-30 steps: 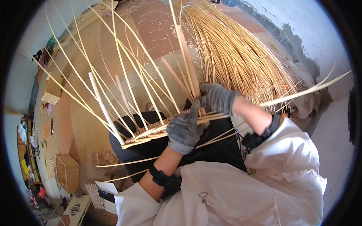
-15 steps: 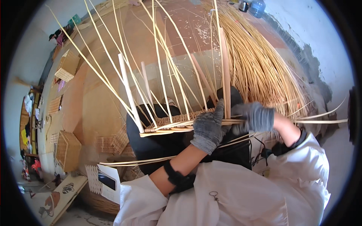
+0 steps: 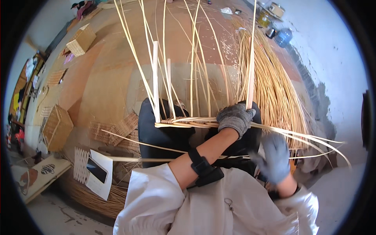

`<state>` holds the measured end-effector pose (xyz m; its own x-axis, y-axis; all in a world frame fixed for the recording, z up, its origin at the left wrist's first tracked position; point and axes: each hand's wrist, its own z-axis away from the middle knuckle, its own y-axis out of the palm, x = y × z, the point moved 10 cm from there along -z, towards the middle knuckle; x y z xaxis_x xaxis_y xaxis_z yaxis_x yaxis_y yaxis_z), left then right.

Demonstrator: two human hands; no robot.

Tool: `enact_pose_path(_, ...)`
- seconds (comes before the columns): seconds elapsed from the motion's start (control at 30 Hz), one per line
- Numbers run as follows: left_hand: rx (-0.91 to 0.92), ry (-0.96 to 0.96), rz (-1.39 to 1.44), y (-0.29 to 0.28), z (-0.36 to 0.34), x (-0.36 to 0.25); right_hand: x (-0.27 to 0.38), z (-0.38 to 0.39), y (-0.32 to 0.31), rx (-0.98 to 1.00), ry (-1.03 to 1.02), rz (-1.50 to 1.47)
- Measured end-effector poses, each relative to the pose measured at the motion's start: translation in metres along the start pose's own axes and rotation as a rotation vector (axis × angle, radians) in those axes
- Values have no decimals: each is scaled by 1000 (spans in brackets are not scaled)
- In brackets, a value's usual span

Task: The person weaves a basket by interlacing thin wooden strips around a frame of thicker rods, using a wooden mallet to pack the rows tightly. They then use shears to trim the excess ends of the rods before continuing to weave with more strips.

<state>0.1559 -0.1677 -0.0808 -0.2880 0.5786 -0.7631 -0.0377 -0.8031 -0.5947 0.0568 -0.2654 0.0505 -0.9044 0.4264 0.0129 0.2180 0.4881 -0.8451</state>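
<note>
1. Since the earlier frame we see the right hand (image 3: 274, 158) drop away from the rods beside the left hand (image 3: 236, 119); the left hand stays at the frame's right end.
2. The left hand, gloved in grey, is closed around the rim of the woven frame (image 3: 186, 122), next to the thick right post (image 3: 250, 88).
3. The right hand, gloved too, looks loosely spread, below the long rod ends (image 3: 309, 137); it is blurred, so we cannot tell whether it touches the thin rods (image 3: 156, 148) near it.
4. We find the woven frame lying across the knees in black trousers (image 3: 166, 141), with upright stakes (image 3: 192, 78) and a thick left post (image 3: 156, 82) rising from it.
5. Beyond the right post we see a large bundle of rods (image 3: 272, 86) spread on the floor, and past it a blue bottle (image 3: 283, 37) near the wall.
6. Off to our left lie woven pieces (image 3: 117, 129), a white sheet (image 3: 102, 186) bearing a dark phone (image 3: 96, 170), and a wicker basket (image 3: 58, 127); another basket (image 3: 81, 39) sits farther away.
</note>
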Motion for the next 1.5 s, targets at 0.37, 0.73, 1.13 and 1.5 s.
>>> enact_pose_path(0.37, -197, 951, 329, -55, 153, -20, -105, 93, 72, -158, 545, -778)
enact_pose_path(0.73, -83, 191, 1207, -42, 43, 127, -7, -62, 110, 571, 166, -23)
enact_pose_path(1.13, 294, 204, 1450, -7, 40, 108, 87, -70, 82, 802, -439, -629)
enact_pose_path(1.5, 141, 90, 1115, 2, 29, 110, 33, -70, 76, 459, 73, -693)
